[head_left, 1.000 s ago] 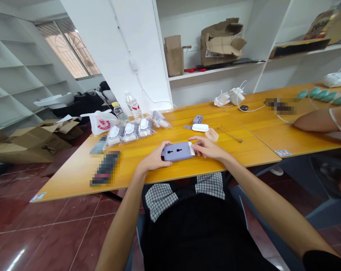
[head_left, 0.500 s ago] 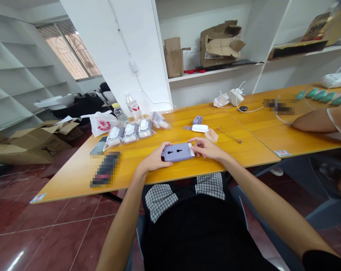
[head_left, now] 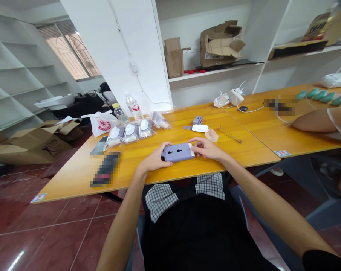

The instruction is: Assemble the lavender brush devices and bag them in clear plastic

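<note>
A flat purple plastic case point(head_left: 176, 152) with two black slots in its face is held just over the table's near edge. My left hand point(head_left: 156, 157) is closed around its left end, thumb along the near side. At the other end, my right hand point(head_left: 206, 149) pinches a white part point(head_left: 191, 149) that sticks out of the case. Beyond the case lie a white bristled brush head point(head_left: 200, 128), a small purple piece point(head_left: 198, 120), a clear cup-like part point(head_left: 211, 135) and a long coil spring point(head_left: 229, 134).
Several bagged white-and-grey items point(head_left: 130, 133) stand left of centre, near two bottles point(head_left: 134, 107) and a white plastic bag point(head_left: 102, 123). A blurred dark object point(head_left: 106, 169) lies at the left. At right are white adapters point(head_left: 235, 97), another person's arm point(head_left: 320, 121) and several green pieces point(head_left: 327, 97).
</note>
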`<state>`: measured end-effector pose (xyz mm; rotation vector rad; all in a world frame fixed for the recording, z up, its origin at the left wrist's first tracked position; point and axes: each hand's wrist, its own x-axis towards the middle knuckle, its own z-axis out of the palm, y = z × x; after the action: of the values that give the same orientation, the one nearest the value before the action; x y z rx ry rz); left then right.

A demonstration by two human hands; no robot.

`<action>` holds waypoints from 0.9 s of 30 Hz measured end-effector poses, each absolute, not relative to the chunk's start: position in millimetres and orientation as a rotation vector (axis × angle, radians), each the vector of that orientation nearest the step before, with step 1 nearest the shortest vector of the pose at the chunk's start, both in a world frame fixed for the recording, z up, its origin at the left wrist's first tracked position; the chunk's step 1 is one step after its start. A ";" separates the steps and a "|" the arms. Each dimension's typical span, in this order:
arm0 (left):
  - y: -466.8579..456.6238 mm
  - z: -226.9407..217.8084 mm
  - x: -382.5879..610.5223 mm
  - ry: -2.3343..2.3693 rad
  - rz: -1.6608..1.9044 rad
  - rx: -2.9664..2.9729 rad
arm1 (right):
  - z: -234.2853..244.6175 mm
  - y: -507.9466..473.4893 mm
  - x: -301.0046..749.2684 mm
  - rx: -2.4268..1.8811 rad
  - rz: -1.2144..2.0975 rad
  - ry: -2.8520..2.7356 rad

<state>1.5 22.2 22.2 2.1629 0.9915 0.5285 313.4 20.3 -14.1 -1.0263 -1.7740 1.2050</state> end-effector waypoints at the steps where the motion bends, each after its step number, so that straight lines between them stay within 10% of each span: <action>1: 22.2 22.2 1.4 0.987 0.532 2.163 | -14.3 20.3 313.4 -1.023 1.205 -1.777; 27: 17.3 21.5 0.2 0.932 0.633 2.024 | -10.5 17.9 310.8 -1.128 1.236 -1.597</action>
<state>0.2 17.3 21.5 2.0244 0.9324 0.6335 310.8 17.9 -10.5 -1.1280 -1.5974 1.2359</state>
